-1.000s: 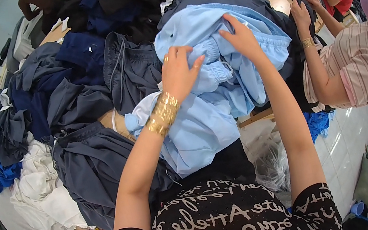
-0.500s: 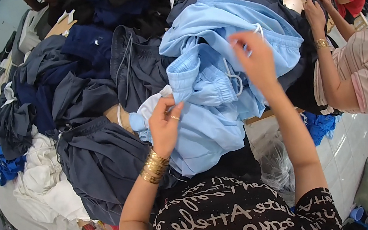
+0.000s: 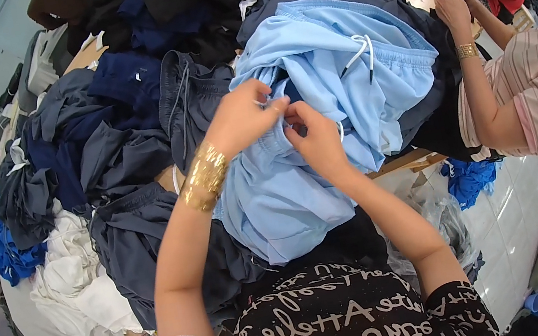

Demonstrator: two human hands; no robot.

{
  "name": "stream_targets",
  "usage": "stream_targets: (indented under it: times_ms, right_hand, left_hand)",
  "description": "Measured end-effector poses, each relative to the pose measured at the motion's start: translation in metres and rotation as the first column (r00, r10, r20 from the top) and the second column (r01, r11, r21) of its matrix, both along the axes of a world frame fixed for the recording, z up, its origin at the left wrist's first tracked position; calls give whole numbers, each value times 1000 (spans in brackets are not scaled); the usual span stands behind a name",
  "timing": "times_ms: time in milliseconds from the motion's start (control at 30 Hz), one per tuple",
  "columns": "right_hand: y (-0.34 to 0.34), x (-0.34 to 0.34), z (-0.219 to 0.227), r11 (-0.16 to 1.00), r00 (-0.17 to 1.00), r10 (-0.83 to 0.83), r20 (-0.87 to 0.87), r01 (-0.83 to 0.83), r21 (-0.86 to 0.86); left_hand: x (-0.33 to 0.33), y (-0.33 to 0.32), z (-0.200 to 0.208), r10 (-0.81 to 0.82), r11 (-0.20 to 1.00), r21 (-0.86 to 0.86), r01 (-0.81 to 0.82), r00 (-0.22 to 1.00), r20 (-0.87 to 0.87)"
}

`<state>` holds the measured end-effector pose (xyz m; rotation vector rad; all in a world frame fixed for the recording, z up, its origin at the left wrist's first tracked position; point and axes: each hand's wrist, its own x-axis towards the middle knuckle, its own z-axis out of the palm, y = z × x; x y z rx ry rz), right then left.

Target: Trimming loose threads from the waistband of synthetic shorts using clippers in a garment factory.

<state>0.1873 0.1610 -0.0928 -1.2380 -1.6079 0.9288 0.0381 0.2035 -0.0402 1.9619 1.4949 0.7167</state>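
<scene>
The left hand (image 3: 247, 116) and right hand (image 3: 317, 141) have converged over light-blue elastic-waisted bottoms (image 3: 287, 190), concentrating work there; both half-curled, hold unclear.

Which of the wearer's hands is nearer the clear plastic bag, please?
Right: the right hand is above and left of the bag; the left hand is farther up-left.

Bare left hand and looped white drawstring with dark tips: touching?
Apart. The head view shows light-blue fabric between left hand and drawstring.

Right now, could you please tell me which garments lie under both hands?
The light blue garments; the navy ones and white heap lie farther left.
</scene>
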Motion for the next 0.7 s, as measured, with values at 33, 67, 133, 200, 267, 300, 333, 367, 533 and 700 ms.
stream_targets:
  times_ms: [33,67,133,200,267,300,333,367,533,700]
  right_hand:
    - [-4,-7,-3,994,997,-32,-67,39,106]
    - [-10,-9,5,992,996,-76,-48,80,96]
    - [-18,-15,8,978,995,-79,-64,90,187]
    - [-27,-18,14,908,1000,9,9,-12,418]
    - [-34,-16,12,833,1000,16,22,-25,552]
    - [-38,-11,11,833,1000,6,19,-15,553]
    - [-45,-9,13,825,1000,-1,27,-14,565]
    - [-50,-4,15,819,999,-18,38,-7,573]
    - [-66,12,16,928,999,47,-2,-42,369]
    - [-52,8,50,964,1000,-19,7,17,266]
  left_hand:
    - [1,11,-12,-70,997,17,74,980,-185]
    - [8,23,-6,-85,994,-90,66,969,-232]
    - [9,49,-3,-266,953,-257,159,843,-467]
    - [0,61,-19,-323,946,-183,266,751,-576]
    - [7,60,-7,-273,944,17,330,807,-523]
    - [13,54,12,-229,930,-344,128,935,-272]
    - [1,50,9,-105,865,-491,107,994,32]
    - [-11,46,11,70,770,-620,147,948,312]
    - [-44,-1,9,380,765,-573,293,514,769]
    - [-48,-29,3,431,805,-518,288,316,845]
